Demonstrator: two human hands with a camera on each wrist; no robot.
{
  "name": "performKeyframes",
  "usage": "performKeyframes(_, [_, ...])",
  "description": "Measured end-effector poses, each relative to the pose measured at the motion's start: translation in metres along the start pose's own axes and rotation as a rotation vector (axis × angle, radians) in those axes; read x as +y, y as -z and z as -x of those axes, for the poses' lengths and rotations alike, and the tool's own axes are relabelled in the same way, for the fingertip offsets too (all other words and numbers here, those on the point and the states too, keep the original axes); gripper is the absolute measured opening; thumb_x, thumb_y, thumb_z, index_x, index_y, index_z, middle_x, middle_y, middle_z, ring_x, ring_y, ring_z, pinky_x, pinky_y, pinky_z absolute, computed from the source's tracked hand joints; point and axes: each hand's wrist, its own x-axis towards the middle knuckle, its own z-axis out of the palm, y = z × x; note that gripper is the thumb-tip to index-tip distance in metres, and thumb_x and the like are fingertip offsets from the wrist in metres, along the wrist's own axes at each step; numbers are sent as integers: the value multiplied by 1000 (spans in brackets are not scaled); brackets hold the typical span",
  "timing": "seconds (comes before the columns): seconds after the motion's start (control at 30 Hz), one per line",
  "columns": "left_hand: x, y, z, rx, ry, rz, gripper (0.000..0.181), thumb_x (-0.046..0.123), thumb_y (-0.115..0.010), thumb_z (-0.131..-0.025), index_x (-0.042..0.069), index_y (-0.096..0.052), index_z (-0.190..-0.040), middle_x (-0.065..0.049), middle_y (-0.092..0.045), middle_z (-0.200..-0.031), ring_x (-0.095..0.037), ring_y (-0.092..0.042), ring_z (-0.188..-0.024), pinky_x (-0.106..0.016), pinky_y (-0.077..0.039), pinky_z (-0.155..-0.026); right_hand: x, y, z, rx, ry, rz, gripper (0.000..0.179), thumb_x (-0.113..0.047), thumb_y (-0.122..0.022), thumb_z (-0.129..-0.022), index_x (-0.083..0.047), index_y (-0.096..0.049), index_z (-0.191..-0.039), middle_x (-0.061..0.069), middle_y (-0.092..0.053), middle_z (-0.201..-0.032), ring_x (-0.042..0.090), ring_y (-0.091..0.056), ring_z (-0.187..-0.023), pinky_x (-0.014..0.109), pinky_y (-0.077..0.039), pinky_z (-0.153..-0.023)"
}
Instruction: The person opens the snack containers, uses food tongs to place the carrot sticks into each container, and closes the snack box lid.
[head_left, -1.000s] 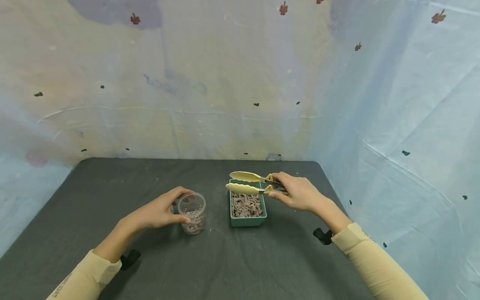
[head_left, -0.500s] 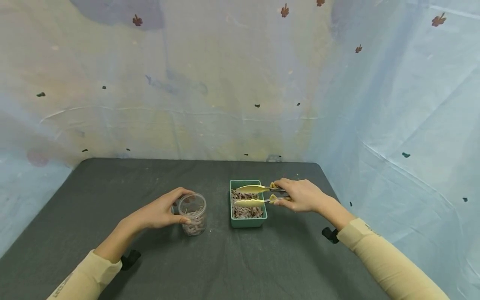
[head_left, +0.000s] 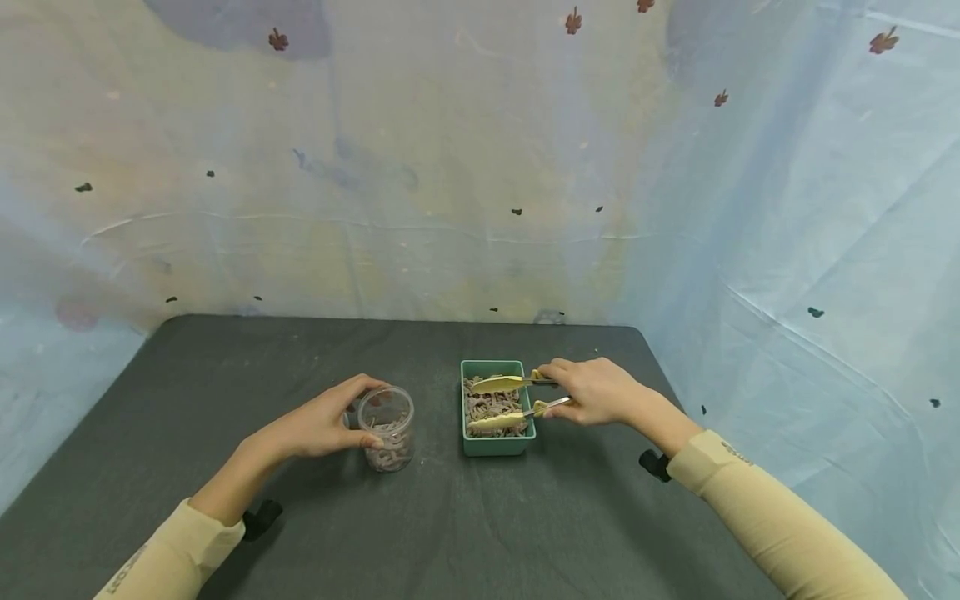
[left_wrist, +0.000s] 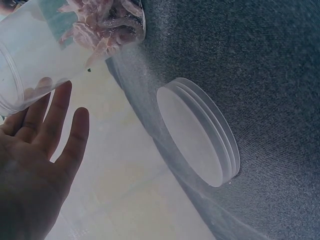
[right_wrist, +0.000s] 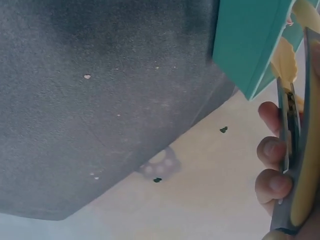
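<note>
A clear plastic jar (head_left: 386, 433), partly filled with pinkish-brown strips (left_wrist: 102, 25), stands upright on the dark table. My left hand (head_left: 322, 421) holds it from the left, thumb in front and fingers behind. To its right is a green rectangular tub (head_left: 495, 447) with more of these strips (head_left: 491, 406) inside. My right hand (head_left: 596, 392) grips yellow-tipped tongs (head_left: 498, 423) from the tub's right side. The tongs' two arms are spread apart, their tips within the tub over the strips. In the right wrist view, fingers wrap the tongs' handle (right_wrist: 305, 165).
A clear round lid (left_wrist: 192, 132) lies on the table near the left hand, seen in the left wrist view. The dark cloth-covered table (head_left: 450, 533) ends at a patterned curtain (head_left: 420, 167) behind, and a pale blue sheet (head_left: 840, 333) hangs at right.
My right hand has brought the tongs down from above the tub into it, and their tips have spread wider. The left hand and jar stay in place.
</note>
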Motion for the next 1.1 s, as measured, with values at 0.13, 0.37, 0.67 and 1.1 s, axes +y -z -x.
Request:
performKeyframes(0.13, [1,0,0,-1,2,0,77,47,-81,-90,14,-44,-151,-11,-50,-146,-42,-48,-138,-63,-46,-103,-4,3,-1,3,57,90,69,-55,-74,-94,-6,-59,-142,6,-65,-114,8,-57,-64,28,-48,-52])
performKeyframes(0.37, [2,-1,0,-7,3,7,77,46,-81,-90,14,-44,-151,-12,-51,-146,-43,-48,-138,-63,-45,-105,-11,9,-4,-7,77,158,71,-55,-73,-94,-7,-59,-143,8,-65,-116,14,-64,-73,31,-53,-57])
performKeyframes(0.67, [1,-1,-2,-9,2,11,77,46,-81,-90,15,-44,-151,-10,-50,-146,-39,-49,-138,-63,-46,-104,-11,8,-8,-55,53,116,63,-49,-76,-94,-9,-63,-140,7,-65,-112,14,-64,-69,32,-56,-62])
performKeyframes(1.1, [1,-1,-2,-7,7,3,77,46,-81,-90,15,-45,-150,-10,-52,-145,-37,-51,-135,-61,-48,-102,-12,-3,1,2,88,93,55,-44,-76,-95,-8,-68,-136,9,-69,-116,15,-69,-72,32,-57,-62])
